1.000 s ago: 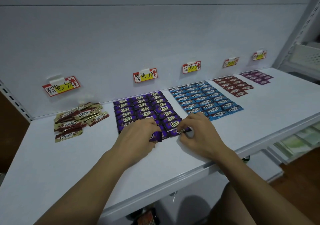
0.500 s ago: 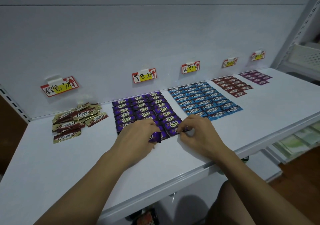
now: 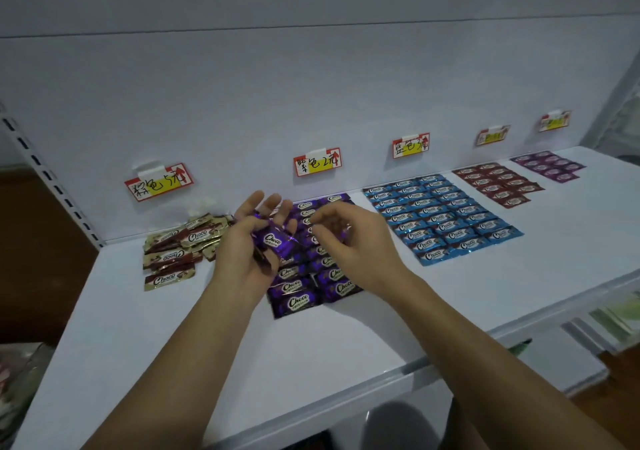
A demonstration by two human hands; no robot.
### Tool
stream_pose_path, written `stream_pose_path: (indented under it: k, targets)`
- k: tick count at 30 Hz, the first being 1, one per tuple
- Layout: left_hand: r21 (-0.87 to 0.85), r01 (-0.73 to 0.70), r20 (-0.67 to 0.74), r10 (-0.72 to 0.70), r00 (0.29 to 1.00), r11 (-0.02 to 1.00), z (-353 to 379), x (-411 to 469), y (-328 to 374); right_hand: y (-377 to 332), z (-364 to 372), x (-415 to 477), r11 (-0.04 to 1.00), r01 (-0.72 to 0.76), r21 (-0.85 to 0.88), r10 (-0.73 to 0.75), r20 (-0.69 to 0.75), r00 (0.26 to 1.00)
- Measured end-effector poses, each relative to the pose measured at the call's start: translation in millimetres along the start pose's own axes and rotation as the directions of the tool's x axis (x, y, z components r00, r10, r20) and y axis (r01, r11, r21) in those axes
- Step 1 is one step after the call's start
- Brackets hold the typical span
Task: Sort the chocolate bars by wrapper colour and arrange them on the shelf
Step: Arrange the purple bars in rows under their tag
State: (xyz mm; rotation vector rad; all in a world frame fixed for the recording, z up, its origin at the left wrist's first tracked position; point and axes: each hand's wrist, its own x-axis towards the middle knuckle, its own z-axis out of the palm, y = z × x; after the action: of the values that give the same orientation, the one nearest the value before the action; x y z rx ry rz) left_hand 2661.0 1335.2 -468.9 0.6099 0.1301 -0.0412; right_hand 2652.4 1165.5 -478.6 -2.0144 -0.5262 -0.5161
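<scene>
The white metal shelf board (image 3: pixel 346 339) runs off the picture at its left and right ends. On it, from the middle towards the right end along the back edge, lies a flat grid of blue foil-wrapped chocolate bars (image 3: pixel 440 214), all in view. Left of it, the grid of purple foil-wrapped bars (image 3: pixel 298 302) is mostly hidden behind the two hands, and only its front rows and back edge show. The left hand (image 3: pixel 242 249) hangs above that grid, fingers spread and straight, holding a single purple-wrapped chocolate bar (image 3: pixel 275 240) against its palm. Darker wrappers under the bar may be more bars, and the thumb cannot be made out. The right hand (image 3: pixel 356 242) is just beside it, not touching, with its fingers curled. It is blurred, so I cannot tell whether it pinches anything.

A loose heap of brown-and-gold wrapped bars (image 3: pixel 173 252) sits near the back left corner. Dark red wrapped bars (image 3: pixel 498 183) and a small set of magenta wrapped bars (image 3: pixel 550 165) lie towards the right end. The handwritten price tags (image 3: pixel 157 183) on the back panel blur at the far right.

Half a second ago both hands were pressed down on the front row of the purple grid; now they are lifted off it
</scene>
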Motion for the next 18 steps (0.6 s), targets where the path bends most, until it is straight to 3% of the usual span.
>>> stream_pose_path:
  k: [5,12,18]
  targets:
    - [-0.034,-0.009,0.044,0.01,0.999,0.999,-2.0,0.5,11.7,-10.3,36.4,29.3,0.996,-0.038,0.081,0.027,0.123,0.992]
    - [-0.053,-0.047,-0.017,0.046,0.999,0.997,-6.2,10.0,16.2,-4.6,48.4,25.0,0.958,-0.154,0.242,0.113,0.176,0.978]
    - [-0.052,-0.041,-0.067,0.037,0.997,0.998,-6.1,12.3,17.5,-2.6,53.9,21.1,0.945,-0.157,0.285,0.118,0.151,0.982]
